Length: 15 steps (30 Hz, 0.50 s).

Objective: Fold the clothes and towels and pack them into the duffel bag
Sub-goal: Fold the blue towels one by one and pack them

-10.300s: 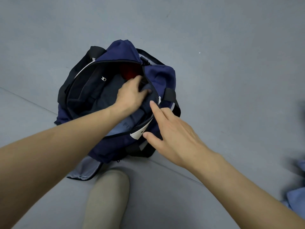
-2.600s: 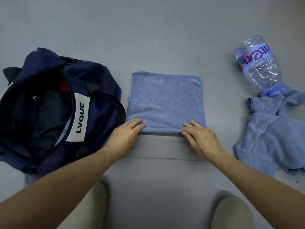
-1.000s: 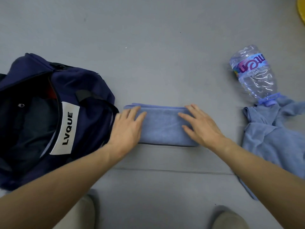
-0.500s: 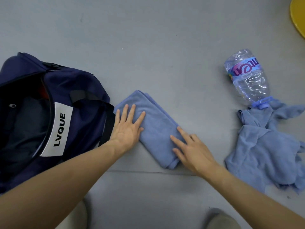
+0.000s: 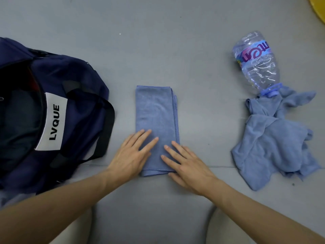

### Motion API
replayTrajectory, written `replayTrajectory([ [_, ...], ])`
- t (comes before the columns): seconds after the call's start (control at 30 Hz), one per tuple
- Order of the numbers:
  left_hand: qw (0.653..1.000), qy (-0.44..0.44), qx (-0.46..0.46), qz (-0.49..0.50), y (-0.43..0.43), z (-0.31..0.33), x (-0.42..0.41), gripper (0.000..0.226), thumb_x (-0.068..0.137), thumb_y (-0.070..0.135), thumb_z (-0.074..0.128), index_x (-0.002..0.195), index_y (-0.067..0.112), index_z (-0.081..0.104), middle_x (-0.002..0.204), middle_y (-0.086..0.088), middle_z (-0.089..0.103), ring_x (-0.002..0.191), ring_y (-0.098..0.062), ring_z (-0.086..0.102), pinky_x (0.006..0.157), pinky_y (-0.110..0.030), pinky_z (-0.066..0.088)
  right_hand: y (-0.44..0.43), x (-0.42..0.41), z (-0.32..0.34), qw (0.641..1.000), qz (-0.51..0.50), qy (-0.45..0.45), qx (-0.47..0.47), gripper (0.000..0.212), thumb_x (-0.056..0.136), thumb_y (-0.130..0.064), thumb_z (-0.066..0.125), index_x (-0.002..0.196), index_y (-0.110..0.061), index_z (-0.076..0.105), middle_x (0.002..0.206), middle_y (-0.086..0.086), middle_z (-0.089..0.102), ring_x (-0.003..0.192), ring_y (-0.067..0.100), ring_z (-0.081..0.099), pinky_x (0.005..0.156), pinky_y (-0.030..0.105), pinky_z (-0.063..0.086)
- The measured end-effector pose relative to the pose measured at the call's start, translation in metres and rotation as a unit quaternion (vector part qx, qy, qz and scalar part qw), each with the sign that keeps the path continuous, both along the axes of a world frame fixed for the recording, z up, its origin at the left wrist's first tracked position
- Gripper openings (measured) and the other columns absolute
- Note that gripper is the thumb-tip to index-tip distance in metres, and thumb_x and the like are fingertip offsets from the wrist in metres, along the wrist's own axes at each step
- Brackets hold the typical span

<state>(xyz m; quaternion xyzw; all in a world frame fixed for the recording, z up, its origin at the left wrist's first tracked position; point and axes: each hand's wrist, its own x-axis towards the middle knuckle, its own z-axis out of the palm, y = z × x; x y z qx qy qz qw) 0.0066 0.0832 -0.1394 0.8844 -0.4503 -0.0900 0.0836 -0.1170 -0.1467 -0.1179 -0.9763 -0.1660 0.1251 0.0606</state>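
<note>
A light blue towel (image 5: 155, 113), folded into a narrow strip, lies on the grey floor running away from me. My left hand (image 5: 131, 155) rests flat on its near left corner with straight fingers. My right hand (image 5: 186, 164) lies flat on its near right corner. The navy duffel bag (image 5: 79, 95) with a white LVQUE label sits open at the left, dark clothes inside it. A second blue towel (image 5: 274, 141) lies crumpled at the right.
A crushed clear plastic bottle (image 5: 255, 60) lies at the right, its cap touching the crumpled towel. A yellow object's edge (image 5: 319, 9) shows at the top right corner. My knees are at the bottom edge. A floor seam runs under my hands.
The towel went from a flat square to a narrow strip lying crosswise. Over the last second my hands turned it until it points away from me, then settled on its near end.
</note>
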Motion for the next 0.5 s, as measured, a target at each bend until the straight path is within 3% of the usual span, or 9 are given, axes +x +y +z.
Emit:
replayTrajectory([
  [0.13, 0.998, 0.004, 0.051, -0.040, 0.017, -0.013, 0.008, 0.058, 0.103, 0.046, 0.030, 0.157, 0.026, 0.027, 0.166, -0.011, 0.019, 0.152, -0.028, 0.020, 0.119, -0.051, 0.022, 0.002, 0.003, -0.016, 1.000, 0.011, 0.002, -0.010, 0.061, 0.101, -0.051, 0.032, 0.154, -0.023, 0.037, 0.163, 0.007, 0.029, 0.151, 0.029, 0.026, 0.118, 0.050, 0.032],
  [0.23, 0.995, -0.016, 0.063, -0.079, 0.016, -0.018, 0.026, 0.059, 0.104, 0.047, 0.025, 0.159, 0.026, 0.019, 0.167, -0.009, 0.014, 0.153, -0.025, 0.014, 0.120, -0.050, 0.015, 0.003, 0.006, -0.023, 1.000, 0.011, -0.007, -0.012, 0.057, 0.103, -0.048, 0.029, 0.156, -0.029, 0.031, 0.164, 0.007, 0.025, 0.151, 0.031, 0.024, 0.119, 0.051, 0.028],
  [0.33, 0.993, -0.029, 0.073, -0.090, 0.009, -0.015, 0.043, 0.059, 0.104, 0.046, 0.024, 0.159, 0.027, 0.015, 0.167, -0.009, 0.012, 0.153, -0.025, 0.012, 0.120, -0.050, 0.012, 0.005, 0.011, -0.025, 1.000, -0.009, 0.003, -0.027, 0.065, 0.100, -0.057, 0.028, 0.158, -0.029, 0.024, 0.166, 0.007, 0.019, 0.153, 0.031, 0.017, 0.119, 0.054, 0.026],
  [0.4, 0.994, -0.037, 0.074, -0.078, 0.002, -0.011, 0.047, 0.059, 0.103, 0.044, 0.024, 0.159, 0.026, 0.018, 0.166, -0.010, 0.015, 0.153, -0.027, 0.015, 0.120, -0.049, 0.012, 0.005, 0.015, -0.024, 0.999, -0.026, 0.009, -0.033, 0.070, 0.098, -0.061, 0.030, 0.159, -0.028, 0.023, 0.166, 0.007, 0.018, 0.153, 0.030, 0.016, 0.117, 0.057, 0.028],
  [0.5, 0.997, -0.034, 0.021, -0.067, -0.003, -0.006, 0.039, 0.052, 0.099, 0.035, 0.042, 0.150, 0.023, 0.042, 0.158, -0.012, 0.036, 0.146, -0.032, 0.033, 0.118, -0.045, 0.022, 0.004, 0.017, -0.022, 0.999, -0.021, 0.003, -0.037, 0.073, 0.095, -0.059, 0.045, 0.159, -0.027, 0.024, 0.166, 0.007, 0.018, 0.153, 0.031, 0.015, 0.117, 0.057, 0.028],
])
